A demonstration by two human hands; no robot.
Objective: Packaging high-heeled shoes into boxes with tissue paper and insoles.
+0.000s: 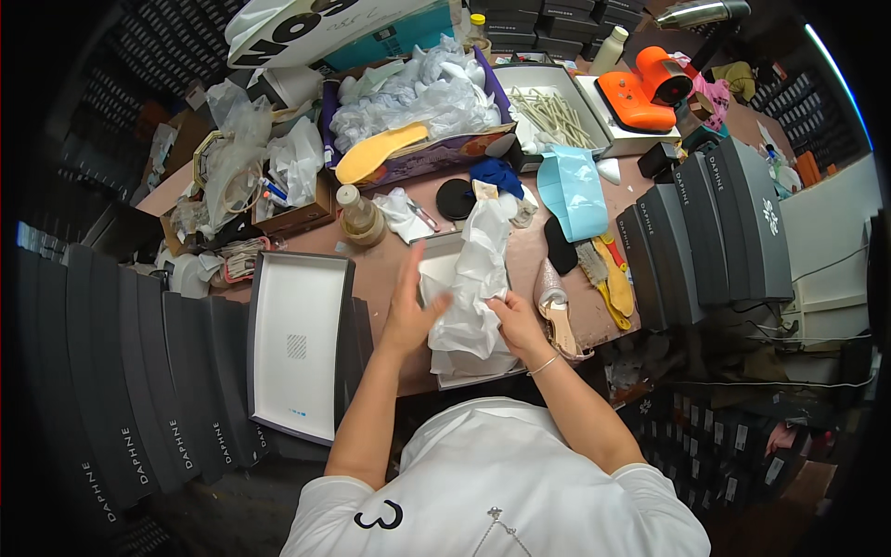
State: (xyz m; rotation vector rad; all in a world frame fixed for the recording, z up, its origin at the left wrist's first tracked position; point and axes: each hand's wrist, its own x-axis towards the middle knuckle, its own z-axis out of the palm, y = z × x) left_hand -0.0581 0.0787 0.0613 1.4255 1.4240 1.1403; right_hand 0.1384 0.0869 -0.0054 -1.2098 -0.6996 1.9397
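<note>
Worktop: a pinkish-brown worktop [589,325], crowded at the back and sides, with the work kept at the near edge, within easy reach.
Grey shoe boxes: rows of them stand on end at the left [93,371] and right [715,223], packed side by side, probably to save room.
Purple box: at the back, a purple box [497,79] heaped with crumpled white paper; its walls keep the loose heap together. A yellow insole [380,151] lies across its front edge.
White-lined tray: left of the left forearm, a dark-edged tray [297,306] leans with its pale inside facing up.
White paper: the sheet [473,278] lies crinkled over an open box [441,266] in front of the person; I cannot tell whether it wraps anything.
Left hand: wide open beside the paper, fingers spread and thumb over its left edge [413,311], perhaps to steady or smooth it.
Right hand: thumb and fingers pinch the paper's right edge [518,320], apparently keeping it from slipping.
Sandal: a glittery pink pointed sandal [549,286] lies just right of the paper, near the right hand.
Brush: a bristled brush [591,263] lies beyond the sandal.
</note>
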